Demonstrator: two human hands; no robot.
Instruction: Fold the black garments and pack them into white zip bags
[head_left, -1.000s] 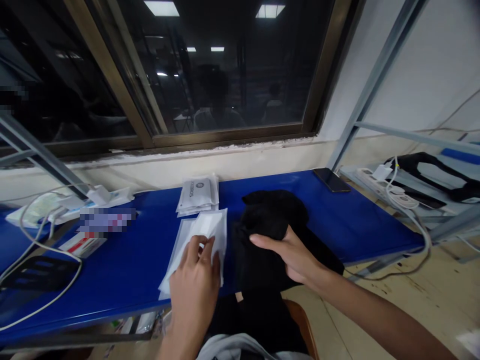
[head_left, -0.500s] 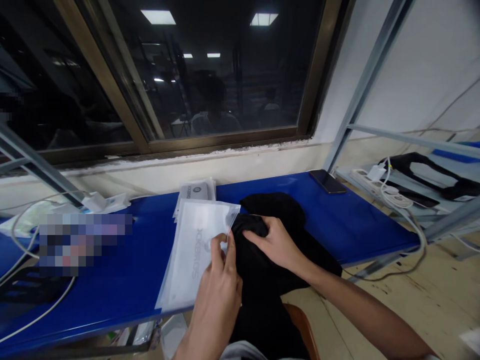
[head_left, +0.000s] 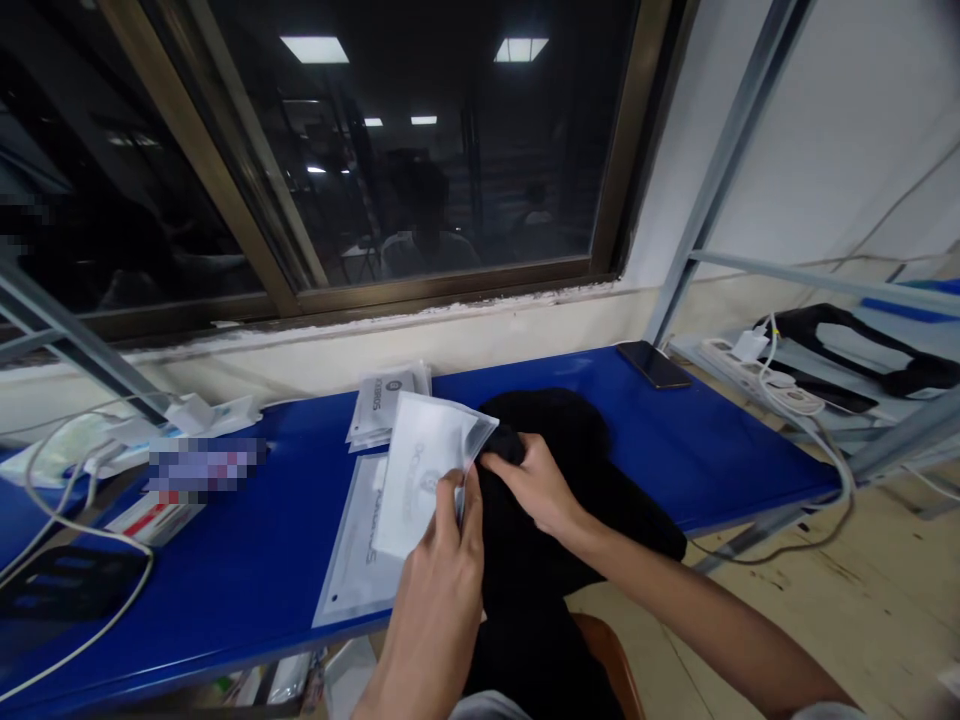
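Note:
My left hand (head_left: 448,545) pinches the right edge of a frosted plastic zip bag (head_left: 409,470) with grey printing, lifted and tilted over the table. My right hand (head_left: 544,490) grips a bunched part of a black cloth (head_left: 504,446) at the bag's mouth on its right side. Whether the cloth's tip is inside the bag I cannot tell. Under the raised bag lies another printed bag (head_left: 352,575) on the blue table. More black fabric (head_left: 559,425) is heaped beyond and beside my right hand.
A stack of printed bags (head_left: 367,405) lies by the wall. A dark phone (head_left: 654,364) rests on the blue table (head_left: 255,560) near its far right corner. White cables (head_left: 97,525), a box (head_left: 161,515) and a black slotted object (head_left: 71,580) are at left. A metal frame (head_left: 720,180) rises at right.
The bag in my left hand has lifted and turned away from the one beneath, which now shows more. My right hand has moved slightly left and lower with the black cloth.

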